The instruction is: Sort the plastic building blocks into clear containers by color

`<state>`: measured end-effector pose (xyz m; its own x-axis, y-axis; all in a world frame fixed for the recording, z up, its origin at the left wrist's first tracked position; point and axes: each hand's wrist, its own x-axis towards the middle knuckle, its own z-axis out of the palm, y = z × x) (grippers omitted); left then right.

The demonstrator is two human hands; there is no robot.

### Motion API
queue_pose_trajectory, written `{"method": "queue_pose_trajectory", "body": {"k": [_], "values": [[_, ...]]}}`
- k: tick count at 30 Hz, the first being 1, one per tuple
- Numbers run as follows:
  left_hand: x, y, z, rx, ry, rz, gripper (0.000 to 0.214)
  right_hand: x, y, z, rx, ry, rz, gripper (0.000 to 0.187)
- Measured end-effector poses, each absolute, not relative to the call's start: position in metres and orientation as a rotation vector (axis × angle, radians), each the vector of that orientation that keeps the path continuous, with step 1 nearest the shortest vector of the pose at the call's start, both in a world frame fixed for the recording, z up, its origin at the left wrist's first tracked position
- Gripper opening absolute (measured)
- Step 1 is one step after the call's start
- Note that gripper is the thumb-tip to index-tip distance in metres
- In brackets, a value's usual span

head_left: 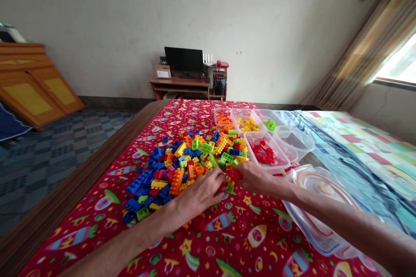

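A heap of plastic building bricks (185, 160) in blue, orange, yellow, green and red lies on a red patterned tablecloth (227, 238). My left hand (199, 192) rests at the near edge of the heap with its fingers curled on bricks. My right hand (251, 177) reaches in from the right, and its fingers pinch a red brick (234, 174). The two hands nearly touch.
Clear plastic tubs hold sorted bricks: orange (223, 120), yellow (247, 124), green (270, 124), red (264, 153). An empty tub (297, 138) and lids (320, 207) lie at the right. The table's wooden edge (81, 181) runs along the left. A desk with a monitor (184, 61) stands at the far wall.
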<state>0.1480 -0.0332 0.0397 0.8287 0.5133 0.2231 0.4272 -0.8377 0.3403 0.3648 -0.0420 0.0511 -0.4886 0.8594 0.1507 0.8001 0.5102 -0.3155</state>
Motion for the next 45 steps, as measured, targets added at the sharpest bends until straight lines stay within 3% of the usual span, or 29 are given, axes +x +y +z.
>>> {"method": "queue_pose_trajectory", "body": {"k": [5,11,18,22,28,35,45], "values": [[0.14,-0.025,0.035,2.538,0.715,0.481,0.025,0.371,-0.034,0.089,-1.646,-2.209,0.384,0.017],[0.144,-0.019,0.032,2.447,0.771,0.475,0.026,0.419,0.007,0.11,-1.95,-1.941,-0.015,0.02],[0.149,-0.014,0.036,2.45,0.774,0.617,0.02,0.451,0.04,0.108,-2.135,-2.059,-0.139,0.041],[0.146,-0.007,0.039,2.41,0.801,0.681,0.024,0.438,0.036,0.126,-2.066,-1.963,-0.222,0.039],[0.138,0.006,0.054,2.263,0.96,0.778,0.037,0.371,0.02,0.145,-1.621,-2.033,0.201,0.032],[0.12,0.025,0.069,2.262,1.148,0.854,0.049,0.287,0.026,0.112,-1.45,-1.976,0.434,0.025],[0.096,0.045,0.069,2.254,1.225,0.897,0.045,0.299,0.019,0.06,-1.395,-1.808,0.832,0.022]]}}
